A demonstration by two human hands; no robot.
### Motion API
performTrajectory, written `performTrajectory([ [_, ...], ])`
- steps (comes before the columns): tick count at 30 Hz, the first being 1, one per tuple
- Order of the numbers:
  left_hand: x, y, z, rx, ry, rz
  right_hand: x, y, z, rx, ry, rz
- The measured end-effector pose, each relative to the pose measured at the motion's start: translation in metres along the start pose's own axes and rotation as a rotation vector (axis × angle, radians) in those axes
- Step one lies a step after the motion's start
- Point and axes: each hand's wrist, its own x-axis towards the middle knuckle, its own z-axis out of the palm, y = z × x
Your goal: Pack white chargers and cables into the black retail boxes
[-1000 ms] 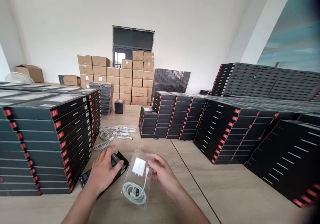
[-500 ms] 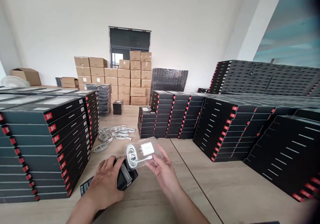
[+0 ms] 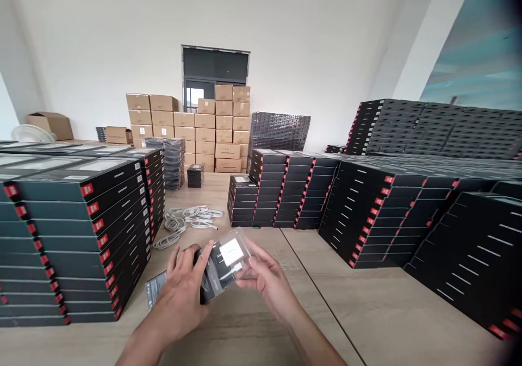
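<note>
My right hand (image 3: 267, 276) pinches the edge of a clear plastic tray (image 3: 240, 235) between thumb and fingers. In the tray sits a white charger plug (image 3: 231, 252), prongs towards my left hand. The coiled cable seen earlier is mostly hidden at the tray's left end. My left hand (image 3: 183, 287) is wrapped over a small black box (image 3: 156, 290) low on the table, with part of the box showing to its left. The tray's left end is at the box's right end, and appears partly inside it.
Several loose white cables (image 3: 187, 219) lie beyond my left hand. A tall stack of black boxes (image 3: 77, 246) stands at left, more stacks (image 3: 281, 192) at centre and right. Brown cartons (image 3: 204, 132) are piled by the window. A seam (image 3: 314, 281) crosses the wooden table (image 3: 261, 328).
My right hand turned the tray from upright to lengthwise and brought it left and down to the box. My left hand has closed round the box, which shifted a little right.
</note>
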Motion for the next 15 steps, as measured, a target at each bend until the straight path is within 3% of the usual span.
performTrajectory([
  [3, -0.003, 0.001, -0.003, -0.158, -0.018, -0.018, 0.001, -0.005, -0.002, 0.121, -0.031, 0.013],
  [6, -0.005, 0.006, -0.008, -0.303, -0.080, -0.007, -0.002, -0.002, -0.006, 0.064, -0.044, 0.062],
  [10, -0.005, 0.017, -0.013, -0.449, -0.177, 0.023, -0.012, 0.002, -0.004, -0.051, -0.235, 0.152],
  [12, -0.005, 0.024, -0.012, -0.534, -0.153, 0.013, -0.015, -0.001, 0.001, -0.048, -0.212, 0.116],
  [15, -0.004, 0.035, -0.003, -0.727, -0.022, -0.052, -0.013, -0.010, 0.007, -0.012, -0.035, -0.065],
])
